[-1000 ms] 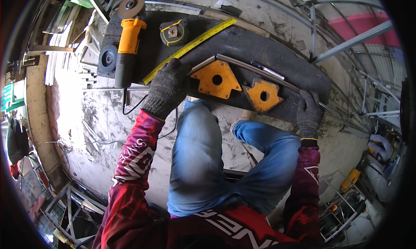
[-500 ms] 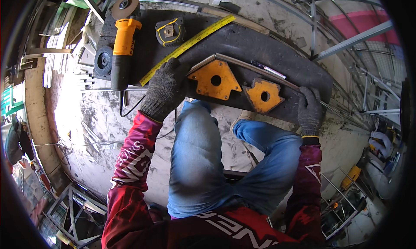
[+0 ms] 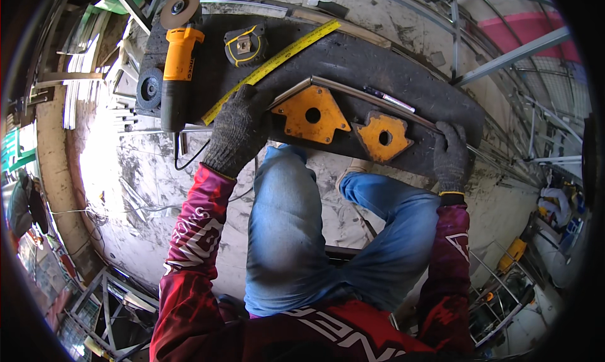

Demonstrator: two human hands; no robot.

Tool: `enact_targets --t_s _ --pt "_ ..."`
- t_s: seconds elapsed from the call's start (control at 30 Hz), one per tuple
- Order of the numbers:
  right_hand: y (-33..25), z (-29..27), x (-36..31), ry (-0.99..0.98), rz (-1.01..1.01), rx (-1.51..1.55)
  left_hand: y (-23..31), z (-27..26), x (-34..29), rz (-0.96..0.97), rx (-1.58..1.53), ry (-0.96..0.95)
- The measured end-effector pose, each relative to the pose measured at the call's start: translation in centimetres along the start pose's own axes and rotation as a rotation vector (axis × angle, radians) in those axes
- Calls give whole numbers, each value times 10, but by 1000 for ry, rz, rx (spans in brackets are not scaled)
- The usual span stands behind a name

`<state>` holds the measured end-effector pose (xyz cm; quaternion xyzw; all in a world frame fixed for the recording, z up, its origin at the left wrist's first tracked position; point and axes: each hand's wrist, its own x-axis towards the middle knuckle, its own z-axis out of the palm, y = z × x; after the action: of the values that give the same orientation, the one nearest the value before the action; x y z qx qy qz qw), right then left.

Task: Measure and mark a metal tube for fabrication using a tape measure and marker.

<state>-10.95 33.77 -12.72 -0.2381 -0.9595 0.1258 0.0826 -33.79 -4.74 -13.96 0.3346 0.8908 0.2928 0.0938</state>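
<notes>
In a dark knitted glove, my left hand (image 3: pixel 237 134) closes around the outer end of a short thin metal bar (image 3: pixel 291 93). That bar meets a long thin metal bar (image 3: pixel 372 99) at an obtuse corner. My gloved right hand (image 3: pixel 450 155) grips the long bar's far right end, its thumb hidden. An orange magnetic welding holder (image 3: pixel 329 126) with a round hole lies inside the corner, close along both bars. To its right, a smaller orange magnetic holder (image 3: pixel 370 135) lies below the long bar. A marker pen (image 3: pixel 391 99) rests just beyond the long bar.
Under everything is a dark work board (image 3: pixel 435 97). An orange angle grinder (image 3: pixel 180 62), a spare disc (image 3: pixel 149 88) and a tape measure (image 3: pixel 246 45) with its yellow blade (image 3: pixel 277 65) drawn out lie at the left. Metal frames (image 3: pixel 513 56) stand at the far right. A cable (image 3: pixel 192 162) hangs from the grinder.
The bars' corner sits very slightly farther left. Both hands keep their hold at the bar ends, nearly still.
</notes>
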Motion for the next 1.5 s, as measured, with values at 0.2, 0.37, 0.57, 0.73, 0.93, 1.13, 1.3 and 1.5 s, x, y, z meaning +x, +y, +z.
enact_targets --t_s 0.2,0.37,0.57,0.73,0.93,1.13,1.3,1.5 --pt "6 2 2 -6 -30 9 -2 4 -1 15 -9 22" --pt "7 3 3 -7 -23 18 1 4 0 40 -30 46" --pt "6 3 3 -20 10 42 2 2 0 31 -31 27" --pt "5 2 3 -3 -3 39 3 1 1 23 -25 9" --pt "5 2 4 -2 -18 14 2 1 2 21 -24 2" --pt "3 2 5 -7 5 18 2 1 1 13 -28 -3" --pt "7 3 4 4 6 26 0 4 3 18 -33 -18" --pt "9 5 5 15 -8 2 -1 4 3 9 -39 -20"
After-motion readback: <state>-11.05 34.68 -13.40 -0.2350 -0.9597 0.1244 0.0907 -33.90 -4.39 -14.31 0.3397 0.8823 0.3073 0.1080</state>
